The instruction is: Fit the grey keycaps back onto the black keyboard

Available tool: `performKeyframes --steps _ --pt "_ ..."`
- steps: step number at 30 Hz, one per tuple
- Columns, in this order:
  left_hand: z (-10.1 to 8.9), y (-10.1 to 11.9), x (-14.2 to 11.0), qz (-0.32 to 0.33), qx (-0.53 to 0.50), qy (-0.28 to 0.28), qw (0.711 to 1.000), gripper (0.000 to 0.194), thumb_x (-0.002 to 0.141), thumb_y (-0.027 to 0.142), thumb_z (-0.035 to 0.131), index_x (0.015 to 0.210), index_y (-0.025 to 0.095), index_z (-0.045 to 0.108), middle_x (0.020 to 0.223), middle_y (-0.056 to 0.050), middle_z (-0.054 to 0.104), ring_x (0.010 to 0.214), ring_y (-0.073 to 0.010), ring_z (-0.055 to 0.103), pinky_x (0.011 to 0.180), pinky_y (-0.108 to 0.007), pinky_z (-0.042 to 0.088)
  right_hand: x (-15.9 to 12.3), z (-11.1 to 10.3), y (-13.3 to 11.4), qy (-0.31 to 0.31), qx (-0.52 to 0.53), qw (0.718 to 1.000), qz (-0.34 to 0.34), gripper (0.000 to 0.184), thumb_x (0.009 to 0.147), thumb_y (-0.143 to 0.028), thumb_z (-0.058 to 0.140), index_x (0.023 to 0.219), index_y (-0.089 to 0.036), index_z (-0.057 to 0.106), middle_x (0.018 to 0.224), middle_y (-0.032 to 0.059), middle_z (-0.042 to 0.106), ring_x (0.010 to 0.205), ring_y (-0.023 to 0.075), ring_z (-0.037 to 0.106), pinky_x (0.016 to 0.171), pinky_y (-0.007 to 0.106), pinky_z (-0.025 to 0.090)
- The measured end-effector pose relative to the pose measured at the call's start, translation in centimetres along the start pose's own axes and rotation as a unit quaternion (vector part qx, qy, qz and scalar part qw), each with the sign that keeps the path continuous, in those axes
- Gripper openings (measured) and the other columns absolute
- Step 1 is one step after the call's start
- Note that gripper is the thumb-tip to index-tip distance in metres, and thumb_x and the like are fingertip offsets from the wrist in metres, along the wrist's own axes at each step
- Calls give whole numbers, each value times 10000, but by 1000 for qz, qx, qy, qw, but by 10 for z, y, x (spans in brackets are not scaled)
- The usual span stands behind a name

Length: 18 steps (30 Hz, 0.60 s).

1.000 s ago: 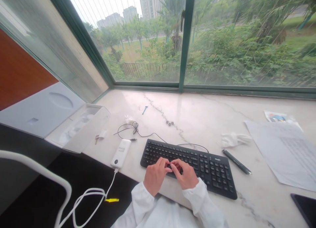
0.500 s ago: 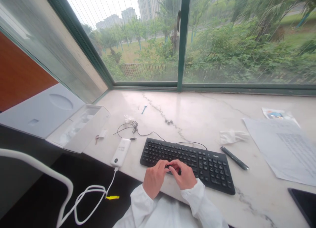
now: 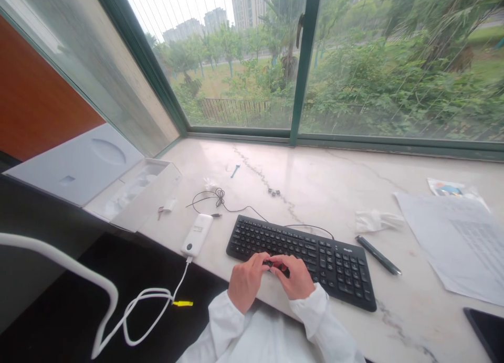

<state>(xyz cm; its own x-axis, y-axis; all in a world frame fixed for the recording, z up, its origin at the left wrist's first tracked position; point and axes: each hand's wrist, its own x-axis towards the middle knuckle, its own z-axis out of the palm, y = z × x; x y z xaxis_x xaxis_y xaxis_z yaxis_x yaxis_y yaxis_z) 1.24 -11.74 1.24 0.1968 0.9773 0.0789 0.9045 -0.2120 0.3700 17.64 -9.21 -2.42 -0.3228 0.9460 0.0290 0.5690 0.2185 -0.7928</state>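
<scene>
A black keyboard (image 3: 283, 242) lies slightly turned on the marble surface in front of me. Over its lower edge, near the space bar area, my left hand (image 3: 247, 280) is closed, thumb and fingertips pinched together. My right hand (image 3: 293, 277) meets it fingertip to fingertip, also pinching. Something dark shows between the fingertips, too small and covered to tell apart from the keys below. Several small dark keycap-like pieces (image 3: 273, 192) sit beyond the keyboard. Its black cable (image 3: 244, 206) is partly bundled at the left.
Left of the keyboard lies a white power bank (image 3: 197, 235) with a white cable, near an open white box (image 3: 137, 203). A blue tool (image 3: 235, 171) lies farther back. At right are a black pen (image 3: 378, 255), white gloves (image 3: 378, 221), paper sheets (image 3: 441, 237) and a dark tablet-like device (image 3: 488, 329).
The camera view has shifted slightly. Both hands stay pinched together over the keyboard's lower edge, with only slight finger movement.
</scene>
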Motion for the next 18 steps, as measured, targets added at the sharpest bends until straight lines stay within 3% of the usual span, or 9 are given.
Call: performKeyframes --steps 11,18 --pt "-2 -3 0 11 8 22 1000 214 908 268 448 1098 270 546 975 19 658 775 -93 643 577 -167 455 2 9 1 26 -15 999 -12 167 808 -259 548 949 -276 636 823 -34 670 704 135 572 714 308 335" --pt "1 -2 2 9 -13 36 999 206 897 315 465 1070 255 559 956 15 654 773 -104 641 554 -179 439 3 8 12 64 -35 995 -66 151 810 -271 572 948 -276 631 914 -9 669 758 159 585 700 312 362"
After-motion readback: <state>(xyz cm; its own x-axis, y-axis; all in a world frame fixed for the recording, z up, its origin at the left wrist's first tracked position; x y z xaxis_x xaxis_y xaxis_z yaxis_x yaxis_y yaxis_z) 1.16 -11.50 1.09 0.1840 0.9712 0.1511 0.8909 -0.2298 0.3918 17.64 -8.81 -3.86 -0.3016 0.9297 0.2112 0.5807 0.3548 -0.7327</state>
